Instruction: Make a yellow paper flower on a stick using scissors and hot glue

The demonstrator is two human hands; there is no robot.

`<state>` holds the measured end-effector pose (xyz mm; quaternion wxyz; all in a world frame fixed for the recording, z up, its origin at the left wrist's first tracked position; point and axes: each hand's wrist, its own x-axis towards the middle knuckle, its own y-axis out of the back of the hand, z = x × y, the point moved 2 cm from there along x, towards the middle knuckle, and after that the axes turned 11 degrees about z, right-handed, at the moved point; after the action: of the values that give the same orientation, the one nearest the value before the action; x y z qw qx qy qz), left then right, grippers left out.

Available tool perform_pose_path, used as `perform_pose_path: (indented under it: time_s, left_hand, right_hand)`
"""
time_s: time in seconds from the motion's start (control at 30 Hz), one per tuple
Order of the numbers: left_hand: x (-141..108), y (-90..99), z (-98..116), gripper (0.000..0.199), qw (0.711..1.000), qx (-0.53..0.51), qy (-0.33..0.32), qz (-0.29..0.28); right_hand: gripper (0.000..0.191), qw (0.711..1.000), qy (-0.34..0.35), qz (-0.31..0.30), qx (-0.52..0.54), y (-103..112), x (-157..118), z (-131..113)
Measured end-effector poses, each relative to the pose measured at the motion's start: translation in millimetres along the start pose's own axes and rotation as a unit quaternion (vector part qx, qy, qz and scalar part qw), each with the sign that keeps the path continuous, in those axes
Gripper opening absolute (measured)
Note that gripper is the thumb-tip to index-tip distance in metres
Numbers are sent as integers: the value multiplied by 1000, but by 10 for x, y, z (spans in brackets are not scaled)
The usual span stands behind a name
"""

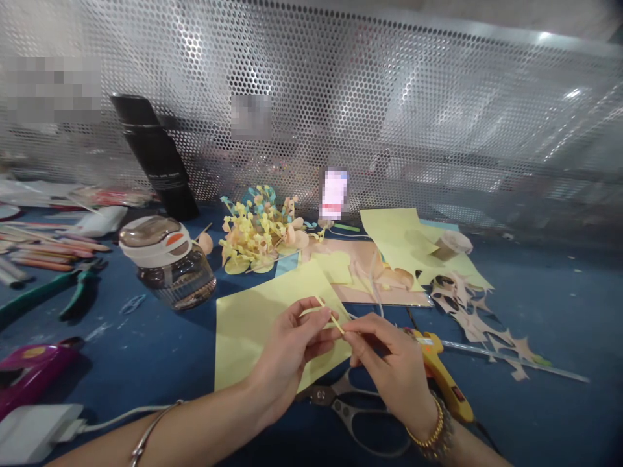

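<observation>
Between both hands is a thin pale-yellow strip (335, 320), perhaps rolled paper. My left hand (299, 334) pinches its upper part between thumb and fingers. The fingertips of my right hand (382, 350) close on its lower end. Beneath the hands lies a sheet of yellow paper (248, 324). Scissors (341, 405) rest below my right hand, partly covered by the paper and the hand. Beside the right wrist is a yellow glue gun (442, 376) with a clear glue stick (516, 360) in its back.
Yellow, teal and peach paper flowers (257, 227) stand behind the sheet. A glass jar (175, 279) is at left, near green-handled pliers (80, 292) and a purple tool (36, 373). Paper scraps (477, 318) lie at right. A perforated metal screen (302, 84) closes off the back.
</observation>
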<state>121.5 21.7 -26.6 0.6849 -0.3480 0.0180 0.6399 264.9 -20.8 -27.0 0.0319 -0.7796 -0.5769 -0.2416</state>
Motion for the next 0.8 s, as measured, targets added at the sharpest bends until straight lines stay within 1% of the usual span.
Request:
perform_pose_path:
  time_s: [0.13, 0.23, 0.5, 0.8]
  left_hand:
    - [-7, 5, 4, 24, 1000, -2, 9, 3]
    - [-15, 4, 5, 25, 1000, -2, 15, 10]
    - [-29, -14, 19, 26, 1000, 2, -2, 7]
    - [-41, -6, 11, 25, 1000, 5, 5, 6]
  right_hand:
    - [9, 999, -27, -13, 27, -2, 4, 27]
    - [8, 999, -33, -14, 36, 0, -4, 42]
    - [8, 999, -22, -9, 39, 8, -4, 12]
    - [9, 1000, -2, -5, 25, 13, 8, 6]
